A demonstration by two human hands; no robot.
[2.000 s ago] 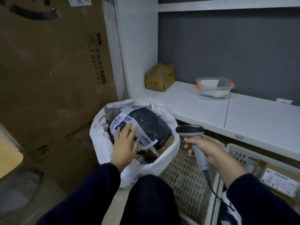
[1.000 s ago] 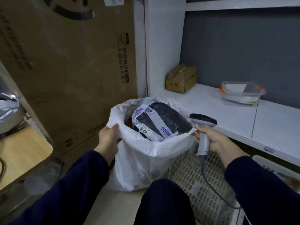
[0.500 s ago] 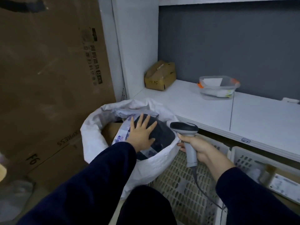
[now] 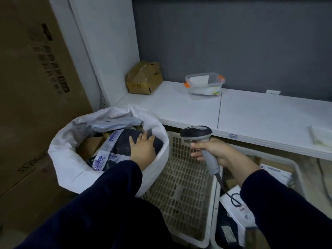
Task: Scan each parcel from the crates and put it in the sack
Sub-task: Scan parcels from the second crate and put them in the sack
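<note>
The left grip (image 4: 142,150) lies flat and released, fingers straight, pressing the black plastic-wrapped parcel banded with white-and-blue tape (image 4: 120,142) down inside the white woven sack (image 4: 71,169); the right grip (image 4: 217,152) is clenched round the handle of the grey-and-black handheld scanner (image 4: 196,133).

Judged progress: well advanced, not finished; the beige perforated plastic crate (image 4: 181,191) beside the sack shows no parcel in its visible part; the second crate (image 4: 276,155), to its right, holds parcels yet to be scanned.

Count: one sack; one scanner; two crates. In the sack, three parcels are discernible: the black one, a grey mailer bag (image 4: 116,124) and a brown carton (image 4: 89,146). In the second crate there are at least two, the rest hidden by the sleeve.
</note>
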